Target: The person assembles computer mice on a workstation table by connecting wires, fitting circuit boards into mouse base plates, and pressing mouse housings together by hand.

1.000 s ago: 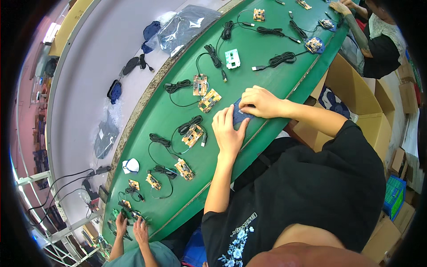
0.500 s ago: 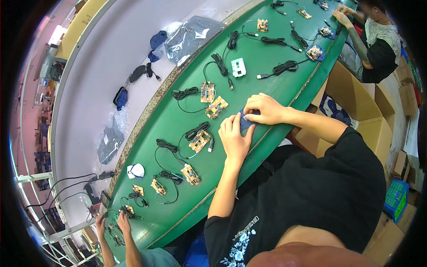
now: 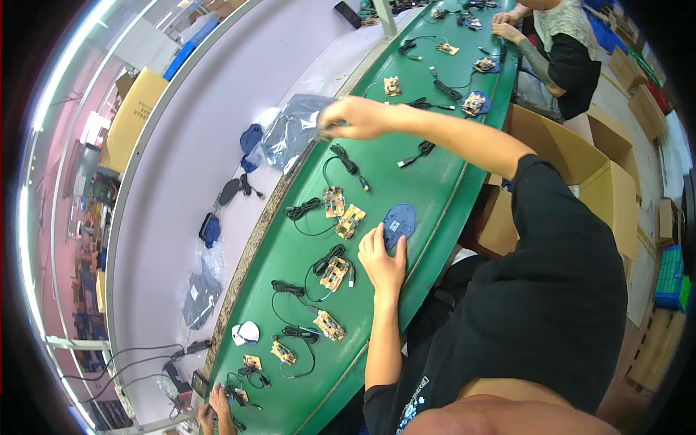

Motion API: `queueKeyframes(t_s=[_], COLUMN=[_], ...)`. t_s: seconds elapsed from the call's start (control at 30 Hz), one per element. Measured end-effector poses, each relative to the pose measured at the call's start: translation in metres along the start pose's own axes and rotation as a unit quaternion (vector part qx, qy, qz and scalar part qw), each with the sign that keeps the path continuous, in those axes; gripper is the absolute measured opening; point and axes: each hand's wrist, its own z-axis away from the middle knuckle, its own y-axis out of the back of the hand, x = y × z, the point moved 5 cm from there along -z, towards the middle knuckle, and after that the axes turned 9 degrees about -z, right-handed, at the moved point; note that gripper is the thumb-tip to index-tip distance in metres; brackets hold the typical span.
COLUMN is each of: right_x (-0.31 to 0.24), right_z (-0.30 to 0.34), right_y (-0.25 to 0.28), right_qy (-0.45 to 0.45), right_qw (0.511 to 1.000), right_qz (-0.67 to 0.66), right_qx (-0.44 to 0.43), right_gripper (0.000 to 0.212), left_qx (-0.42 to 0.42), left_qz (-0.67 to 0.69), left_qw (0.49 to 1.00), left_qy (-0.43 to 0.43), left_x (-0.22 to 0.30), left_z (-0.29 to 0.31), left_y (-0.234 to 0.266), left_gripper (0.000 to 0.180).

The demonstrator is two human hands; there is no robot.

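My left hand (image 3: 381, 264) holds the near-left edge of a dark blue oval plate (image 3: 404, 217) lying on the green belt. Its thumb rests toward one side and its fingers toward the other. A small pale label shows on the plate. My right hand (image 3: 357, 118) is stretched to the belt's far edge, beside a clear plastic bag (image 3: 296, 130) with dark contents. Its fingers bend downward and are blurred, so whether they hold anything is unclear. Nearest the plate on the far side are two orange-brown circuit boards (image 3: 350, 221) with a coiled black cable (image 3: 302, 209).
Along the green belt (image 3: 435, 185) lie several more boards with cables, plus a white rounded part (image 3: 246, 333). Blue parts (image 3: 210, 230) sit on the pale ledge. A cardboard box (image 3: 591, 170) stands at right. Co-workers' hands (image 3: 220, 409) work at lower left and upper right (image 3: 510, 25).
My right hand has left the blue plate and reached to the far edge. The plate is now largely uncovered. The view has shifted, and the white frame-like part no longer shows on the belt.
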Motion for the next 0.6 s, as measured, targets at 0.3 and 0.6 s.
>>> queueKeyframes(t_s=[0.3,0.6], right_x=[-0.219,-0.235], right_z=[-0.129,-0.049], right_y=[0.051,-0.062], right_qy=[0.219,0.131], right_qw=[0.972,0.971], right_qz=[-0.013,0.031], right_qx=[0.086,-0.199], right_gripper=[0.028,0.051], left_qx=[0.325,0.094], left_qz=[-0.013,0.309], left_qw=[0.946,0.944], left_qy=[-0.017,0.07], left_x=[0.01,0.005], left_z=[0.005,-0.005], left_y=[0.099,0.189], left_gripper=[0.057,0.046])
